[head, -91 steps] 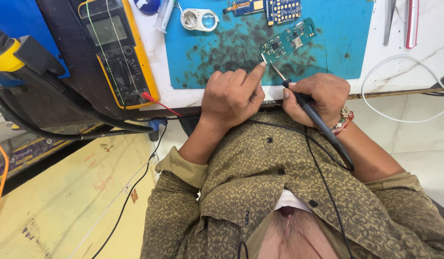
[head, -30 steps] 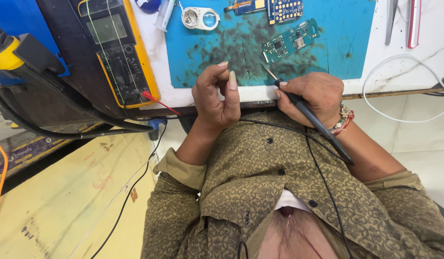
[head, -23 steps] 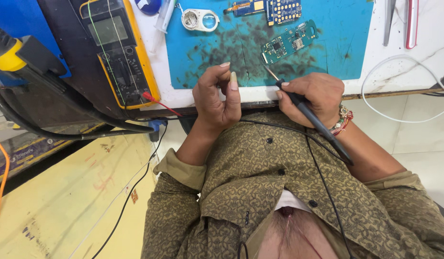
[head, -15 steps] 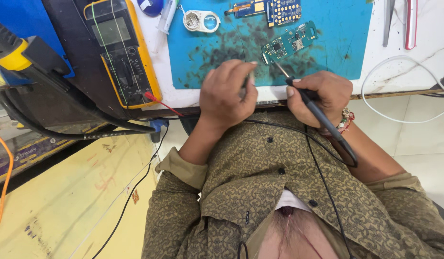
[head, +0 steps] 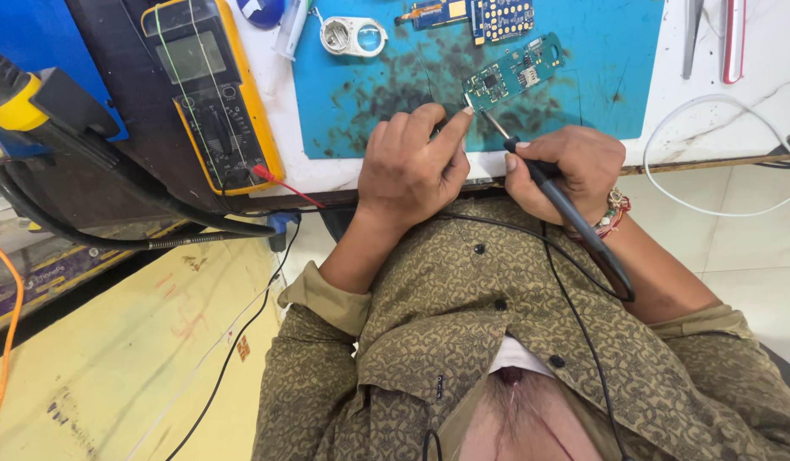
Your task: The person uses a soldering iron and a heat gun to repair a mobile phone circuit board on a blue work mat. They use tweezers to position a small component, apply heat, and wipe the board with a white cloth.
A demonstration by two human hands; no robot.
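Left hand [head: 409,166] had dropped from its raised pose back onto the blue mat [head: 583,102], fingers curled, index tip touching the green circuit board [head: 514,72]; whether it held anything, unclear. Right hand [head: 565,171] gripped the soldering iron [head: 557,201], tip at the board's near corner. Yellow multimeter [head: 211,85] well left

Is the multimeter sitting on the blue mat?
No, the multimeter lies left of the blue mat, on a dark surface.
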